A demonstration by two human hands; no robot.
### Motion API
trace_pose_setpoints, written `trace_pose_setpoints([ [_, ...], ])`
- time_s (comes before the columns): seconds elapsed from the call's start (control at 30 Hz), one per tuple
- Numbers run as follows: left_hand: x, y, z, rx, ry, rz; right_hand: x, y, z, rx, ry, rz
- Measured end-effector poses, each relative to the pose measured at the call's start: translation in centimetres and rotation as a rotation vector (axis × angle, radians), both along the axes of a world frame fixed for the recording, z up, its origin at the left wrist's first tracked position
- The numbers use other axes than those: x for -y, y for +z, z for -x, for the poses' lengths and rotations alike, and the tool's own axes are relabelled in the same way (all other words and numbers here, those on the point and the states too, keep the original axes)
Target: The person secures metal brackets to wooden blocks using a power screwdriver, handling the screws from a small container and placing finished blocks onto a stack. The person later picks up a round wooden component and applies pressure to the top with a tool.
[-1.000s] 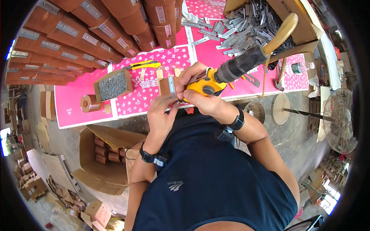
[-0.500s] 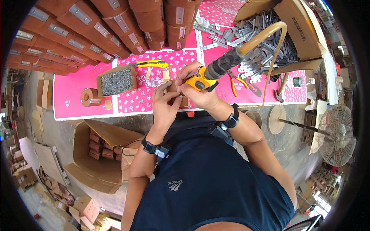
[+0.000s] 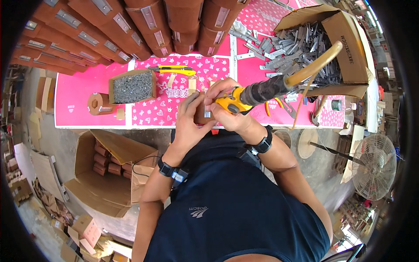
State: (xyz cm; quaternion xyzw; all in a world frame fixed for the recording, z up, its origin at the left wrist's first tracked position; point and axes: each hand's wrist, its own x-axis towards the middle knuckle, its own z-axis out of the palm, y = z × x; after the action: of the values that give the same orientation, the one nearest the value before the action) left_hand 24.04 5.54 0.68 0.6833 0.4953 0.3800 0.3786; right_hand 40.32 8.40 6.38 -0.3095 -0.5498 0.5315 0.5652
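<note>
My right hand (image 3: 231,117) is wrapped round a yellow-and-black power driver (image 3: 233,102) with a thick cable or hose. Under it, at the table's near edge, lies a brown block (image 3: 199,114) with a silver metal plate (image 3: 207,112) on top. My left hand (image 3: 185,124) grips that block from its left side, fingers along the far part and thumb at the near end. The driver's tip is hidden by my right fingers. Beyond my hands are small tan pieces (image 3: 192,85) and a yellow utility knife (image 3: 174,70).
Stacked brown blocks (image 3: 152,26) with metal plates fill the far left. A carton of screws (image 3: 133,87) stands beside a loose brown block (image 3: 101,105). Metal plates (image 3: 283,52) spill from a carton (image 3: 353,48), near pliers (image 3: 286,107) and a hammer (image 3: 317,111). A carton (image 3: 98,187) sits below.
My left fingers have shifted from a pinch near the driver to a hold along the block's left side. The driver leans further right, and the metal plate shows more clearly.
</note>
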Motion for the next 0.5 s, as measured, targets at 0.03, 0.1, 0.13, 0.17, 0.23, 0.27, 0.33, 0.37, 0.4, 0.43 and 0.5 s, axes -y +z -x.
trace_pose_setpoints([
  [0.03, 0.2, -0.6, 0.1, 0.003, -0.001, 0.005, 0.0, 0.4, 0.1, 0.036, 0.016, -0.039],
  [0.1, 0.4, -2.0, 0.3, -0.102, -0.041, -0.096, 0.0, 1.0, 0.4, 0.057, 0.012, -0.035],
  [0.13, 0.4, -2.3, 0.3, -0.101, -0.041, -0.092, -0.1, 1.2, 0.5, 0.094, 0.021, -0.038],
  [0.17, 0.4, -2.7, 0.3, -0.116, -0.037, -0.092, -0.2, 1.3, 0.5, 0.13, 0.031, -0.042],
  [0.23, 0.3, -3.0, 0.4, -0.131, -0.034, -0.088, -0.3, 1.1, 0.4, 0.13, 0.024, -0.024],
  [0.27, 0.3, -3.1, 0.5, -0.132, -0.039, -0.115, -0.4, 0.9, 0.2, 0.106, 0.026, 0.004],
  [0.33, 0.3, -3.3, 0.6, -0.133, -0.042, -0.136, -0.6, 0.8, 0.2, 0.083, 0.025, 0.048],
  [0.37, 0.2, -3.3, 0.7, -0.131, -0.046, -0.146, -0.7, 0.5, 0.3, 0.083, 0.028, 0.053],
  [0.4, 0.1, -3.2, 0.7, -0.128, -0.049, -0.157, -0.8, 0.1, 0.3, 0.057, 0.023, 0.042],
  [0.43, 0.1, -3.0, 0.7, -0.128, -0.047, -0.154, -0.9, -0.1, 0.4, 0.031, 0.019, 0.031],
  [0.5, 0.2, -2.6, 0.7, -0.141, -0.053, -0.111, -0.7, -0.2, 0.7, 0.026, -0.003, 0.01],
])
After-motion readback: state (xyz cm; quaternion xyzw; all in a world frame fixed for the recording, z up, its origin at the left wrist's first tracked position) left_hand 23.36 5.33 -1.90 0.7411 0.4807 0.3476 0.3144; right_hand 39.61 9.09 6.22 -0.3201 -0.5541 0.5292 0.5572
